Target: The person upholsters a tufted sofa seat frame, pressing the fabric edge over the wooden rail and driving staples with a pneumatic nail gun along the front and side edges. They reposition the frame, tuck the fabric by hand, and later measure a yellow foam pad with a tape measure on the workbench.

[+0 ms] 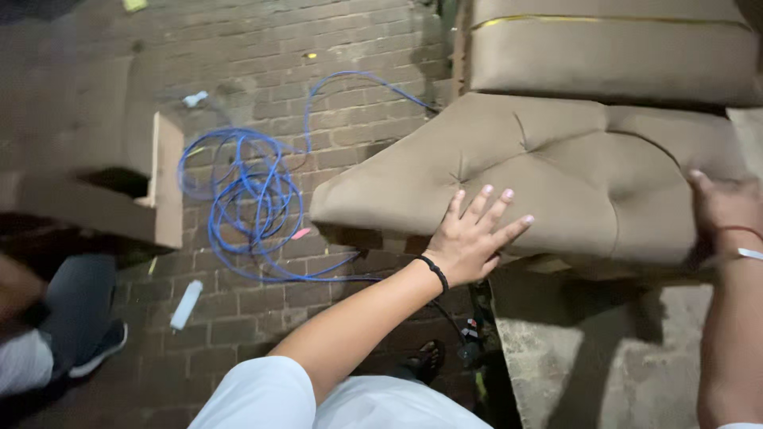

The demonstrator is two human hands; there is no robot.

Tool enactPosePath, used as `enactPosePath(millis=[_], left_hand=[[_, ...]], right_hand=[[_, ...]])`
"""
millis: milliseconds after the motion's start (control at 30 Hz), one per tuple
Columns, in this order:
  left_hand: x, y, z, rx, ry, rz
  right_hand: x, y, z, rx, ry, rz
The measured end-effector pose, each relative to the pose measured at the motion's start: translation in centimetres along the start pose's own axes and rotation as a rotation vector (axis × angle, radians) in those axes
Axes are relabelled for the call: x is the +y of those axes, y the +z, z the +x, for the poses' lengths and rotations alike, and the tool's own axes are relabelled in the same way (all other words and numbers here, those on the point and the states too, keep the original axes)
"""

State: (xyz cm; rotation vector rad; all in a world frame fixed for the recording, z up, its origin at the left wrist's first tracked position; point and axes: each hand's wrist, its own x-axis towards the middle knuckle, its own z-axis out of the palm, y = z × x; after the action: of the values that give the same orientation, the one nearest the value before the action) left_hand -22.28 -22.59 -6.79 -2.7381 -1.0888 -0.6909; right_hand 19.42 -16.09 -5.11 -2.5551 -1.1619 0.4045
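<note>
Both hands, the left hand (469, 238) and right hand (719, 206), lay open on the tufted cushion (556, 175); blue cable (246, 191) coiled on brick floor (358, 48) left of it.

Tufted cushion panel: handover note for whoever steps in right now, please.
Left hand: open, fingers spread, palm flat on the near edge of the tan tufted cushion panel.
Right hand: on the panel's right edge; grip cannot be made out.
The panel lies flat on a worktop, one corner hanging out over the brick floor. A second upholstered piece lies behind it. Blue cable is coiled on the floor to the left.
Done: tufting and fabric are on. What is left cannot be told.
</note>
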Motion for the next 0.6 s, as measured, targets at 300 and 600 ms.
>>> enactPosePath(millis=[300, 600], left_hand=[[-1.1, 0.5, 0.0, 0.008, -0.009, 0.033], [-7.7, -1.0, -1.4, 0.009, -0.031, -0.061]], right_hand=[[0.2, -0.4, -0.7, -0.363, 0.244, 0.445], [6.4, 1.4, -5.9, -0.048, 0.119, 0.308]])
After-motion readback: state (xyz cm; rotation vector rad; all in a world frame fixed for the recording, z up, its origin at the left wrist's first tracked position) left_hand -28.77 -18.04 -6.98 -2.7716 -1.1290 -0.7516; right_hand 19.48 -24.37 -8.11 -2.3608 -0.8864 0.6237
